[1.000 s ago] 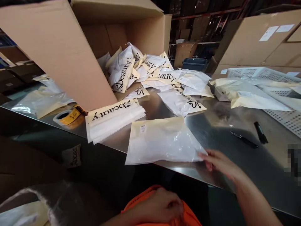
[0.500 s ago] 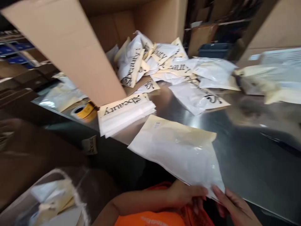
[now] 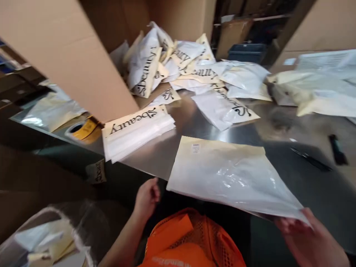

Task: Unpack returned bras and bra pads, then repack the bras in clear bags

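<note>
A white plastic mailing bag with a cream edge and a small barcode label lies over the front of the metal table. My right hand pinches its near right corner, pulling that corner out to a point; part of the fingers is under the plastic. Left of the bag, just off the table's front edge, my left hand is closed in a loose fist, apart from the bag, and no object shows in it. Beyond it lies a flat stack of bags printed "beauty".
A heap of filled bags spills from a large cardboard box. A tape roll lies left, a pen and a black object right. More bags lie back right; a lined bin stands lower left.
My left hand has left the bag's near corner and moved left. My right hand has carried that corner to the right, and the bag has shifted right and spread wider.
</note>
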### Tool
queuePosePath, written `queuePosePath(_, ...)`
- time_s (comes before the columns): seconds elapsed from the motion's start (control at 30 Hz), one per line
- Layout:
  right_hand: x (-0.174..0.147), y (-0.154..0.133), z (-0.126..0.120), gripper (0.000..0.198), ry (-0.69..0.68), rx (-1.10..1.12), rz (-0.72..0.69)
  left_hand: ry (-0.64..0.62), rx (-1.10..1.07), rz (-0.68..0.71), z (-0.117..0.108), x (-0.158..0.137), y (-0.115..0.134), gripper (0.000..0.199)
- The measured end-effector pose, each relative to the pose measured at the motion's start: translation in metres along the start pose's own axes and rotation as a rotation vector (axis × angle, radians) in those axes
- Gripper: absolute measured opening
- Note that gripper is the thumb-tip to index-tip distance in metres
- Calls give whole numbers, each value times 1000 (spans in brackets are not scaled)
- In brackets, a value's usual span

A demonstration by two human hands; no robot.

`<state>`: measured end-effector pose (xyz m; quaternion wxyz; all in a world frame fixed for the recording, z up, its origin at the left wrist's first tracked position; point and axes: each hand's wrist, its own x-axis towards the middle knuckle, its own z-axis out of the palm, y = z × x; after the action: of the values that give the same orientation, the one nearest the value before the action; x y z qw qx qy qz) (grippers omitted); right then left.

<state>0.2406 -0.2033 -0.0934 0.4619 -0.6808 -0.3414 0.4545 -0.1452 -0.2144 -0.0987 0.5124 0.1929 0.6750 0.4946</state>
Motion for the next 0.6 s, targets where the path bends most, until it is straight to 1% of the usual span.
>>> queuePosePath(0.07, -3, 1, -5, 57, 133, 263, 28, 145, 62, 136, -23, 6, 8, 39)
queuePosePath(0.1, -6, 2, -2, 56, 180, 384, 35, 206, 126, 262, -28, 5, 13, 40)
queuePosePath(0.13, -8, 5, 5, 55, 212, 456, 35, 225, 223, 415, -28, 1, 19, 39)
queuePosePath(0.17, -10, 7, 13, 57, 224, 472, 39, 201, 346, 589, -21, -4, 25, 37)
queuePosePath(0.2, -12, 9, 23, 61, 240, 444, 35, 125, 495, 782, -9, -11, 31, 32)
queuePosePath(0.23, -13, 10, 33, 67, 254, 420, 30, 6, 657, 978, 7, -19, 36, 27)
queuePosePath(0.3, -16, 11, 50, 68, 260, 409, -25, -266, 961, 1324, 48, -35, 44, 18)
queuePosePath(0.33, -18, 10, 56, 65, 247, 405, -62, -365, 1090, 1458, 70, -42, 46, 19)
queuePosePath(0.37, -20, 8, 60, 61, 237, 393, -106, -453, 1213, 1548, 91, -47, 47, 22)
queuePosePath(0.4, -22, 5, 63, 59, 229, 377, -147, -520, 1329, 1602, 109, -52, 47, 21)
queuePosePath(0.43, -25, 2, 63, 57, 208, 358, -175, -573, 1433, 1628, 124, -54, 48, 17)
queuePosePath(0.5, -28, -1, 59, 57, 151, 327, -201, -666, 1570, 1649, 143, -52, 54, 8)
queuePosePath(0.53, -29, 0, 54, 58, 126, 313, -208, -674, 1580, 1660, 148, -48, 61, 11)
queuePosePath(0.57, -30, 2, 49, 59, 110, 293, -212, -653, 1547, 1663, 150, -44, 70, 14)
queuePosePath(0.6, -30, 6, 42, 60, 118, 256, -217, -602, 1477, 1643, 152, -40, 82, 16)
